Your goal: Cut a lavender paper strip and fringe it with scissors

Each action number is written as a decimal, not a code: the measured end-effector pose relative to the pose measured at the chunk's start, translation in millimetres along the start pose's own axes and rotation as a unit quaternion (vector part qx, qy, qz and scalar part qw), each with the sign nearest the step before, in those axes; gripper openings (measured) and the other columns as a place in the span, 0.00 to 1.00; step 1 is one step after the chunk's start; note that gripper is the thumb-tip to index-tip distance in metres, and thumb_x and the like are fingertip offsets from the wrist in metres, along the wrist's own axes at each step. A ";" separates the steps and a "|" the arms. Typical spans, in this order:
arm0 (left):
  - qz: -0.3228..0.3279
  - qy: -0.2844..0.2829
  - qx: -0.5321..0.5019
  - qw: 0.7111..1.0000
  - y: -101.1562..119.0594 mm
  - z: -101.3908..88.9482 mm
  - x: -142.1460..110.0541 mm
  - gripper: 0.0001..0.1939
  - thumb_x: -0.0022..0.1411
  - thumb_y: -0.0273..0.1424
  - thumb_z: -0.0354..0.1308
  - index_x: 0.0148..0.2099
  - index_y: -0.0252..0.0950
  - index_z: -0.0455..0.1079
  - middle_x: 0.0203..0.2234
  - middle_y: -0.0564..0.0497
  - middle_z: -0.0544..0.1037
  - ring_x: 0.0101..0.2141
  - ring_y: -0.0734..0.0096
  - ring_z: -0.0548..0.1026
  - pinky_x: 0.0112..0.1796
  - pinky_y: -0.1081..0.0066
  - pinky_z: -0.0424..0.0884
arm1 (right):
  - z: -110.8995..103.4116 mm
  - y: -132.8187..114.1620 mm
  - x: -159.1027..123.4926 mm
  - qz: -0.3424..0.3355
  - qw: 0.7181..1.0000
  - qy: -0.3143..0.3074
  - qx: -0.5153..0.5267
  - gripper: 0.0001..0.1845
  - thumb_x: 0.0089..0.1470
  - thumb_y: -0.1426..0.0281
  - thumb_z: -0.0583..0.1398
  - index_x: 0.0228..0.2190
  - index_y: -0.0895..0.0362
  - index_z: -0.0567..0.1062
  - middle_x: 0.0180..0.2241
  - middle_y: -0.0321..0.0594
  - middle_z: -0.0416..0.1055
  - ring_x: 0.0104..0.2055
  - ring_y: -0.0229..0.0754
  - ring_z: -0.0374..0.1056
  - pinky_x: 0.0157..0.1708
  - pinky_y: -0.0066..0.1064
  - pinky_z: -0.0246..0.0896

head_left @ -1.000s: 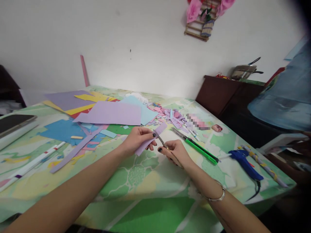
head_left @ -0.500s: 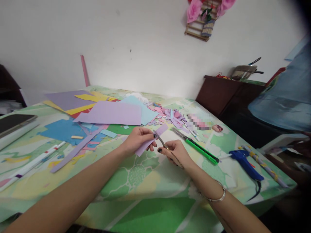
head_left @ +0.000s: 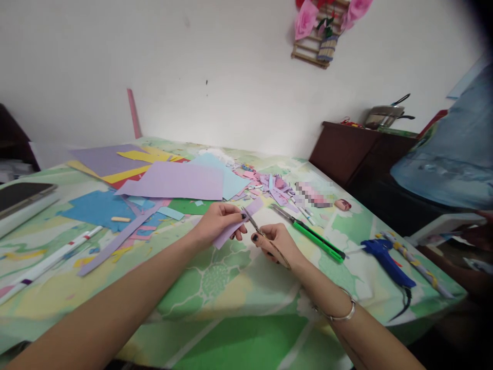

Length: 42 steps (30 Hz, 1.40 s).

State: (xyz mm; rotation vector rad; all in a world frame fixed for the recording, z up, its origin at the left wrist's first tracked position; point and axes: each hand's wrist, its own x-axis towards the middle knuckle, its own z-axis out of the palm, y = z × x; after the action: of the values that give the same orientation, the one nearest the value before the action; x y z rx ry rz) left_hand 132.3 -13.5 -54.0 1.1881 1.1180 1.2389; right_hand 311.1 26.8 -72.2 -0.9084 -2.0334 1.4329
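My left hand (head_left: 220,223) pinches a light purple paper strip (head_left: 228,234), held slanted above the tablecloth. The fingers of my right hand (head_left: 278,242) are wrapped round a pair of scissors (head_left: 253,222). Its blades lie across the strip, close to my left thumb, and the strip's far end sticks out past them. Part of the handles is hidden by my right hand. Beyond my hands lies a large light purple sheet (head_left: 181,180). To the right of the scissors rests a green utility knife (head_left: 318,240) with its blade end pointing away from me.
A blue glue gun (head_left: 389,262) and a decorated stick (head_left: 418,264) lie at the right. Paper scraps (head_left: 277,187) are heaped behind the knife. On the left are blue paper (head_left: 92,208), a long purple strip (head_left: 119,241), a white ruler-like bar (head_left: 50,264) and a phone (head_left: 26,192).
The view has shifted very slightly. Both hands keep nearly the same place, with the scissors still across the purple strip, whose far end sits a little lower.
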 end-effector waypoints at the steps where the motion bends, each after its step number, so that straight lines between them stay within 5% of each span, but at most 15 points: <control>1: -0.001 0.002 0.000 1.000 -0.2 -0.2 0.2 0.09 0.52 0.31 0.60 0.26 0.30 0.69 0.19 0.49 0.76 0.16 0.75 0.72 0.19 0.78 0.65 | -0.3 -0.1 -0.3 -0.001 1.000 -0.005 0.006 0.25 0.42 0.50 0.60 0.17 0.56 0.60 0.10 0.26 0.50 0.11 0.28 0.44 0.12 0.24 0.36; 42: 0.009 -0.009 0.002 1.000 -5.6 -3.5 3.2 0.08 0.54 0.30 0.59 0.27 0.30 0.69 0.19 0.50 0.76 0.17 0.77 0.72 0.17 0.80 0.63 | -1.1 2.5 1.8 -0.010 0.995 0.042 -0.090 0.25 0.43 0.53 0.62 0.13 0.57 0.58 0.10 0.27 0.48 0.13 0.28 0.43 0.14 0.24 0.34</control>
State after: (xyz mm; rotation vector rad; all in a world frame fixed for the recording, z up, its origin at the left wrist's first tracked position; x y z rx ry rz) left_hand 129.3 -10.1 -59.8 1.2116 1.0989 1.2382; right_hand 311.3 29.3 -74.2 -1.0002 -2.1271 1.1948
